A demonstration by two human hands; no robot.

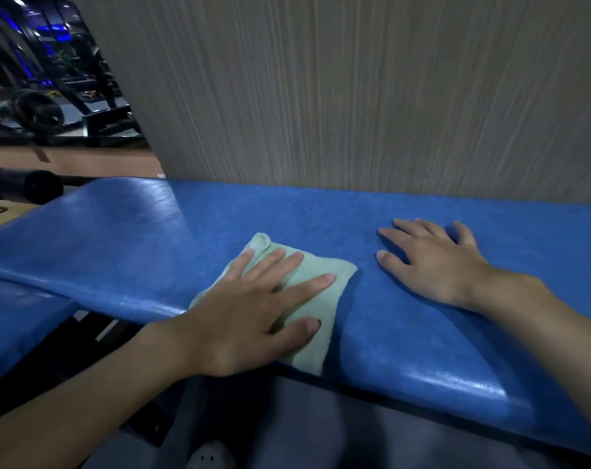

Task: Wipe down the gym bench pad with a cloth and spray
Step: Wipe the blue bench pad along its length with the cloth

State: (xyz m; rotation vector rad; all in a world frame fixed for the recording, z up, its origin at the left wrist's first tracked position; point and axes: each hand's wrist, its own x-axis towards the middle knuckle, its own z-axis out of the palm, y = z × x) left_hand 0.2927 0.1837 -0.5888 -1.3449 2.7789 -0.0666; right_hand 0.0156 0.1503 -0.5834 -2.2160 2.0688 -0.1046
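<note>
A blue padded gym bench pad (422,333) runs across the view in front of a wall. A folded pale green cloth (321,299) lies flat on the pad near its front edge. My left hand (250,309) presses flat on the cloth, fingers spread over it. My right hand (432,262) rests palm down on the bare pad to the right of the cloth, fingers apart and holding nothing. No spray bottle is in view.
A grey wood-grain wall panel (355,96) stands right behind the pad. A second blue pad section (20,326) sits lower at the left. A black roller (27,189) and dark gym machines (50,96) are at the far left. A white shoe (209,456) shows below.
</note>
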